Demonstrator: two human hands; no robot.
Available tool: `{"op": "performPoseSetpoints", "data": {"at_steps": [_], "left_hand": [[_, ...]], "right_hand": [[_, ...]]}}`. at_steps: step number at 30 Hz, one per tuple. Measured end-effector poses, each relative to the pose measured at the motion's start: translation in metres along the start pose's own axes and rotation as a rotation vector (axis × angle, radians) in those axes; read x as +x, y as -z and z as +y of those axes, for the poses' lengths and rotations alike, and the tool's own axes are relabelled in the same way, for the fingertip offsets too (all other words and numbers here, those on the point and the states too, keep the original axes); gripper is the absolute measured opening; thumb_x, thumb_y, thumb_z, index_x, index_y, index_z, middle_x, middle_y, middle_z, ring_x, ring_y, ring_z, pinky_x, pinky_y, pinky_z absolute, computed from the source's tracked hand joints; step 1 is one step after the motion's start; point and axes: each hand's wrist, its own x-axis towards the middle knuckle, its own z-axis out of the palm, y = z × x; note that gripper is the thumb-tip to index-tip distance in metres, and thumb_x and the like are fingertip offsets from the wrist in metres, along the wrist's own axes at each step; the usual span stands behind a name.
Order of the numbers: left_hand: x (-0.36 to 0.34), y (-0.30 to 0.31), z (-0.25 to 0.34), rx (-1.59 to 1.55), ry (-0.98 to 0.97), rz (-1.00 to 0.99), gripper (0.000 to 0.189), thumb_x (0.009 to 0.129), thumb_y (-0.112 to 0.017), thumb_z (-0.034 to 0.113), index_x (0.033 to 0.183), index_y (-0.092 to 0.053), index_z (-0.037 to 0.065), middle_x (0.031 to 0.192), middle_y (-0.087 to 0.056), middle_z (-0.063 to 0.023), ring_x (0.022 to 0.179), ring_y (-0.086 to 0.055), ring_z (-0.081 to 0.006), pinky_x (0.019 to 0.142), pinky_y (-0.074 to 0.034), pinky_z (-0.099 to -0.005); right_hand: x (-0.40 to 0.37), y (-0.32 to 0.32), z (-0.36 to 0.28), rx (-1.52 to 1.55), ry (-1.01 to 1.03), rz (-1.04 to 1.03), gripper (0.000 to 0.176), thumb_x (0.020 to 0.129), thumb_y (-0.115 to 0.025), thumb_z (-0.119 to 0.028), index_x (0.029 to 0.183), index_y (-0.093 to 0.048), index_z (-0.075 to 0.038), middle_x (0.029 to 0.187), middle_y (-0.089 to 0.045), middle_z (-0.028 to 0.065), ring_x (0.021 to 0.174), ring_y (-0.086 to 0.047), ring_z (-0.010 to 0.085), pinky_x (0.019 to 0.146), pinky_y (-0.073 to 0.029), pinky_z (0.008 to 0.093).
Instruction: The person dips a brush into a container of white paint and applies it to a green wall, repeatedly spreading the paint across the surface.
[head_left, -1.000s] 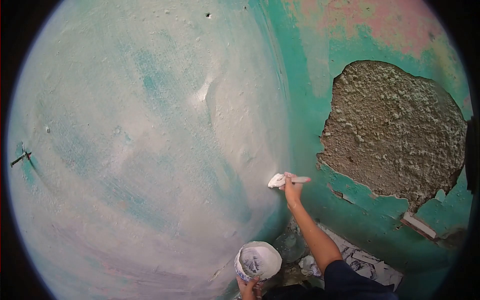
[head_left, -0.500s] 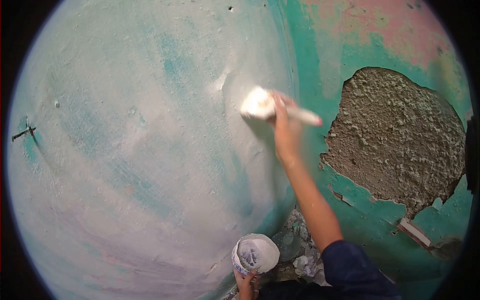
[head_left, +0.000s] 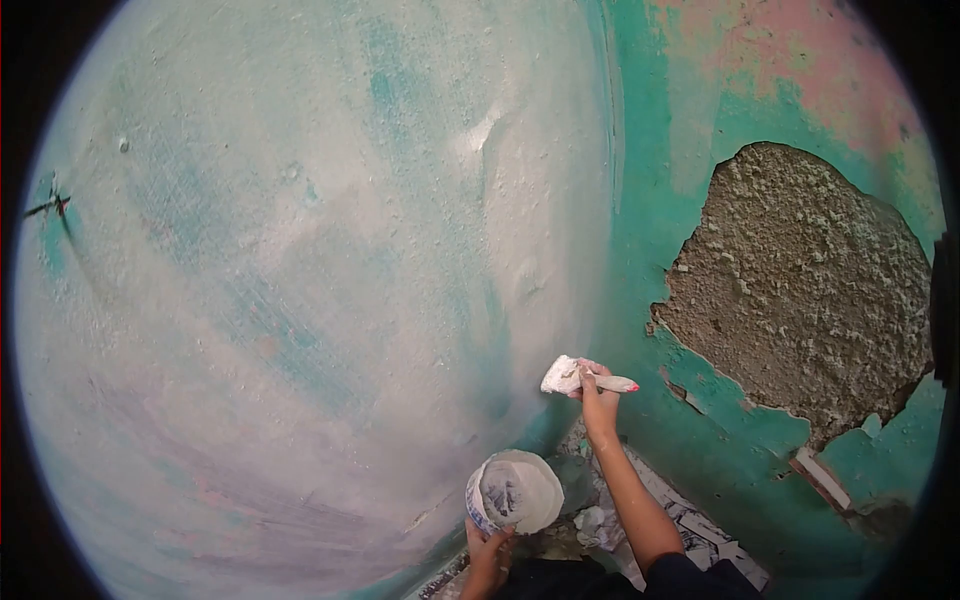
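Note:
My right hand [head_left: 598, 382] is closed around a wide paintbrush [head_left: 563, 375] coated in white paint. Its bristles point left, close to the lower right part of the whitened wall [head_left: 400, 250], and the red-tipped handle sticks out to the right. Below, at the bottom of the view, my left hand [head_left: 487, 552] grips a round paint tub [head_left: 540, 492] by its near side. White paint smears the tub's rim and inside wall, with a darker patch at the bottom. Streaks of teal show through the white on the wall.
On the right, a teal wall [head_left: 650, 180] meets the white one at a corner and has a large hole of bare rough plaster [head_left: 800, 280]. A nail [head_left: 50, 205] juts out at far left. Flaked debris [head_left: 600, 525] covers the floor in the corner.
My right hand has brought the paintbrush down from mid-wall to near the bottom corner, nearer the tub. The tub in my left hand sits slightly higher in view.

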Motion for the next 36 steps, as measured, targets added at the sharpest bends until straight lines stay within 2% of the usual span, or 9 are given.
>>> {"op": "performPoseSetpoints", "data": {"at_steps": [1,5,10,15,17,26,28,32,36], "left_hand": [[0.000,-0.003,0.002,-0.015,0.004,-0.001,0.064,0.077,-0.066,-0.004,0.130,-0.034,0.011,0.123,-0.052,-0.0096,0.107,-0.058,-0.0231,0.079,-0.051,-0.0346],[-0.009,-0.022,0.004,0.034,-0.011,-0.024,0.066,0.077,-0.066,-0.003,0.132,-0.033,0.011,0.126,-0.050,-0.0089,0.112,-0.055,-0.0220,0.084,-0.050,-0.0333],[-0.029,-0.072,-0.012,-0.008,-0.272,-0.124,0.072,0.077,-0.067,-0.002,0.137,-0.029,0.005,0.133,-0.044,-0.0124,0.125,-0.045,-0.0232,0.107,-0.037,-0.0375],[-0.062,-0.102,-0.043,0.047,-0.302,-0.014,0.071,0.076,-0.070,0.000,0.135,-0.030,0.004,0.132,-0.044,-0.0122,0.125,-0.044,-0.0218,0.108,-0.033,-0.0367],[-0.073,-0.106,-0.057,0.099,-0.364,0.010,0.081,0.075,-0.073,0.007,0.141,-0.026,0.007,0.133,-0.043,-0.0117,0.124,-0.045,-0.0240,0.105,-0.038,-0.0373],[-0.098,-0.106,-0.068,0.178,-0.381,0.004,0.073,0.076,-0.075,0.005,0.134,-0.031,0.004,0.128,-0.046,-0.0110,0.122,-0.046,-0.0219,0.105,-0.036,-0.0378],[-0.099,-0.099,-0.061,0.215,-0.363,-0.013,0.073,0.076,-0.075,0.005,0.134,-0.031,0.004,0.127,-0.047,-0.0108,0.121,-0.047,-0.0219,0.105,-0.037,-0.0377],[-0.096,-0.076,-0.041,0.200,-0.369,-0.046,0.070,0.079,-0.077,0.009,0.131,-0.031,0.002,0.125,-0.048,-0.0115,0.116,-0.050,-0.0193,0.100,-0.042,-0.0346],[-0.090,-0.045,-0.025,0.195,-0.401,-0.050,0.070,0.079,-0.077,0.007,0.131,-0.032,0.002,0.121,-0.050,-0.0105,0.114,-0.051,-0.0190,0.099,-0.043,-0.0346]], "right_hand": [[-0.009,0.004,-0.015,-0.009,-0.003,-0.004,0.024,0.097,-0.055,-0.015,0.116,-0.059,-0.001,0.107,-0.062,0.0071,0.088,-0.063,0.0118,0.067,-0.054,0.0232],[-0.051,0.030,-0.071,-0.003,0.039,-0.107,0.022,0.095,-0.057,-0.012,0.113,-0.059,-0.001,0.105,-0.063,0.0056,0.090,-0.060,0.0111,0.074,-0.051,0.0244],[-0.085,0.070,-0.123,-0.021,0.092,-0.242,0.019,0.093,-0.056,-0.003,0.112,-0.057,0.002,0.107,-0.062,0.0065,0.095,-0.058,0.0093,0.082,-0.049,0.0247],[-0.098,0.102,-0.153,-0.161,0.047,-0.462,0.022,0.091,-0.058,-0.004,0.112,-0.056,0.002,0.105,-0.063,0.0071,0.095,-0.058,0.0110,0.082,-0.049,0.0251],[-0.100,0.111,-0.148,-0.189,0.029,-0.509,0.024,0.088,-0.061,-0.007,0.110,-0.059,0.002,0.103,-0.064,0.0091,0.092,-0.060,0.0129,0.079,-0.050,0.0272],[-0.130,0.104,-0.149,-0.661,0.157,-0.567,0.023,0.085,-0.066,-0.019,0.099,-0.066,-0.002,0.080,-0.067,0.0135,0.070,-0.066,0.0205,0.065,-0.051,0.0320],[-0.136,0.098,-0.145,-0.839,0.334,-0.583,0.018,0.085,-0.066,-0.013,0.099,-0.067,-0.002,0.081,-0.067,0.0064,0.072,-0.061,0.0101,0.063,-0.050,0.0274],[-0.149,0.086,-0.133,-0.784,0.056,-0.546,0.025,0.087,-0.065,-0.021,0.103,-0.065,-0.001,0.085,-0.068,0.0116,0.075,-0.064,0.0166,0.069,-0.051,0.0303],[-0.157,0.082,-0.101,-0.202,-0.037,-0.393,0.026,0.093,-0.060,-0.015,0.111,-0.061,0.003,0.103,-0.065,0.0094,0.090,-0.061,0.0147,0.079,-0.049,0.0284]]}}
